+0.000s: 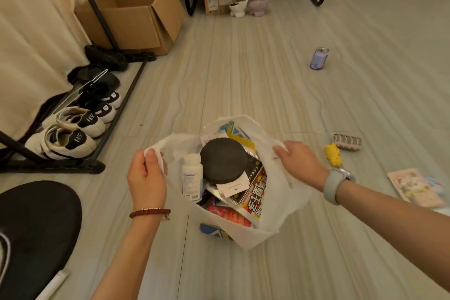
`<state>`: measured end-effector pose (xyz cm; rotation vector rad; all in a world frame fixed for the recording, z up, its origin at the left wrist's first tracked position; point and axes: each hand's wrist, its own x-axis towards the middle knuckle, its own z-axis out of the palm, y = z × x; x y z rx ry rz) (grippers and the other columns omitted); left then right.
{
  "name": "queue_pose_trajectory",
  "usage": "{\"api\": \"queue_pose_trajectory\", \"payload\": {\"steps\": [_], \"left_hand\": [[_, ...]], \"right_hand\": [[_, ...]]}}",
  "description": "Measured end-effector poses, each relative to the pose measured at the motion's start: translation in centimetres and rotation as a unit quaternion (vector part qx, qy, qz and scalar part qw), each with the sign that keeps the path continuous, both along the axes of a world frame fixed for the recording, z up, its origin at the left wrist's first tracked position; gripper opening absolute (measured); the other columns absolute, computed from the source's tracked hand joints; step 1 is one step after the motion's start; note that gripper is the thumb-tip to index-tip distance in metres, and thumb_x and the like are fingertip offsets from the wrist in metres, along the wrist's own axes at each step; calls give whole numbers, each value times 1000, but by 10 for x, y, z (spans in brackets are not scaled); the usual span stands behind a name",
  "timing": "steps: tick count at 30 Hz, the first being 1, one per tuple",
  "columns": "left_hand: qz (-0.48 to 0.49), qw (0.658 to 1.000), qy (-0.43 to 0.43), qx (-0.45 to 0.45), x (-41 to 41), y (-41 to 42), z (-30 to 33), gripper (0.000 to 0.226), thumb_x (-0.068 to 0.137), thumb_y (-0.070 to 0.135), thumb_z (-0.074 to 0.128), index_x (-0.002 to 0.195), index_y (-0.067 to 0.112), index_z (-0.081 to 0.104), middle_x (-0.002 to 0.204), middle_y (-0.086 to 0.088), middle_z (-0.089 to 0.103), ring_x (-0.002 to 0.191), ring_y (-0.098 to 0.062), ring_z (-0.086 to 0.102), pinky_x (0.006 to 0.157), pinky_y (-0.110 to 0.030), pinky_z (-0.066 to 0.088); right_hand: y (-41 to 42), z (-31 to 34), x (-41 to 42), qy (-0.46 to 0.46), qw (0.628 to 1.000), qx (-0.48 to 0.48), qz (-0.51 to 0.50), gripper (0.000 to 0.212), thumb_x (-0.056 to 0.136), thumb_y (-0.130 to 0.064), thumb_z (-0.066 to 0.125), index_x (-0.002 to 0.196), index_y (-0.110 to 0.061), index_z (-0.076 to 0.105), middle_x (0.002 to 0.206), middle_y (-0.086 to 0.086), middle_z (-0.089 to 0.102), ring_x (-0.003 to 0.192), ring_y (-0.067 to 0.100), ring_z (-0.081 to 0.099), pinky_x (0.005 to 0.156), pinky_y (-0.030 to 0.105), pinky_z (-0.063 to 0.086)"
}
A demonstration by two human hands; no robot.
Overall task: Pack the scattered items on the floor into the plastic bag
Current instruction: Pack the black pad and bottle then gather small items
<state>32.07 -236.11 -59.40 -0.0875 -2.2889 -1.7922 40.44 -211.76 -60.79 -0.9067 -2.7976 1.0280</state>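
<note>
Pale wood-grain floor (243,68) carries a white plastic bag (275,202) standing open, its left handle gripped by the left hand (146,178) and its right handle pinched by the right hand (298,162), with a white pill bottle (192,178), a round black disc (222,159) and a red printed snack packet (229,214) inside it. Right of the bag lie a pastel illustrated booklet (414,186), a yellow squashy toy (333,154) and a clear pack of small jars (347,142). Beyond the bag a lilac drinks can (319,58) stands upright, and far left an open brown cardboard box (136,14) sits.
</note>
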Motion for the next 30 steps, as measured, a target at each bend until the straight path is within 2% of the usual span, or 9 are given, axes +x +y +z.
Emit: {"api": "queue_pose_trajectory", "payload": {"steps": [3, 5, 9, 13, 17, 23, 25, 27, 30], "left_hand": [[6, 998, 49, 27, -11, 6, 29, 34, 96, 14, 35, 64, 21, 45, 62, 0, 45, 49, 6, 46, 51, -5, 39], [17, 998, 59, 26, -11, 7, 33, 34, 97, 15, 34, 65, 23, 44, 62, 1, 44, 50, 3, 45, 56, -13, 41], [41, 999, 35, -2, -15, 2, 18, 31, 96, 21, 36, 66, 23, 45, 66, -6, 44, 66, -21, 45, 65, -37, 39], [9, 998, -8, -64, -20, 3, 18, 21, 94, 21, 40, 80, 10, 50, 67, -2, 45, 65, -19, 43, 57, -29, 35], [-8, 994, -21, -103, -4, 5, 15, 10, 91, 11, 45, 90, 16, 54, 75, 8, 52, 66, -5, 48, 56, -20, 38], [-41, 978, -49, -200, 14, 8, -5, 15, 89, 8, 46, 96, 14, 57, 93, -4, 58, 76, -15, 51, 58, -19, 38], [-38, 976, -61, -204, 21, 7, -11, 19, 91, 8, 44, 102, 11, 58, 101, -8, 58, 83, -16, 50, 69, -24, 42], [-13, 983, -45, -179, 24, 5, -4, 19, 91, 9, 44, 104, 11, 59, 101, -8, 57, 88, -19, 51, 73, -28, 42], [35, 997, 0, -64, 7, 4, 28, 17, 91, 9, 47, 101, 15, 59, 97, -6, 57, 85, -21, 56, 66, -24, 46]], "right_hand": [[15, 50, -13, 203, 974, 36, -90, 35, 97, -18, 39, 74, 4, 54, 87, 32, 60, 84, 37, 55, 59, 31, 18], [21, 59, -15, 254, 960, 64, -95, 35, 96, -15, 39, 75, 7, 55, 83, 33, 61, 80, 41, 55, 61, 35, 19], [22, 37, -16, 236, 964, 104, -62, 34, 96, -19, 41, 78, 7, 54, 81, 31, 61, 78, 44, 57, 63, 39, 31], [13, 29, -13, 189, 971, 143, -35, 31, 95, -28, 41, 74, -6, 47, 80, 27, 63, 77, 44, 57, 59, 35, 31], [2, 20, -7, 125, 973, 192, 39, 33, 95, -34, 38, 94, -7, 57, 86, 18, 67, 82, 39, 61, 60, 33, 35], [-5, 13, 3, 45, 970, 215, 102, 33, 96, -35, 35, 99, -10, 56, 94, 11, 68, 88, 32, 61, 61, 30, 33], [-8, 9, 8, 23, 974, 194, 110, 32, 97, -34, 31, 101, -9, 51, 92, 15, 67, 85, 35, 61, 61, 34, 39], [-9, 14, 8, 53, 988, 121, 84, 31, 98, -30, 32, 97, -5, 50, 88, 20, 66, 82, 38, 60, 66, 39, 44], [10, 39, -11, 178, 981, 68, -22, 31, 96, -22, 40, 91, 3, 56, 89, 26, 64, 85, 39, 59, 69, 37, 38]]}}
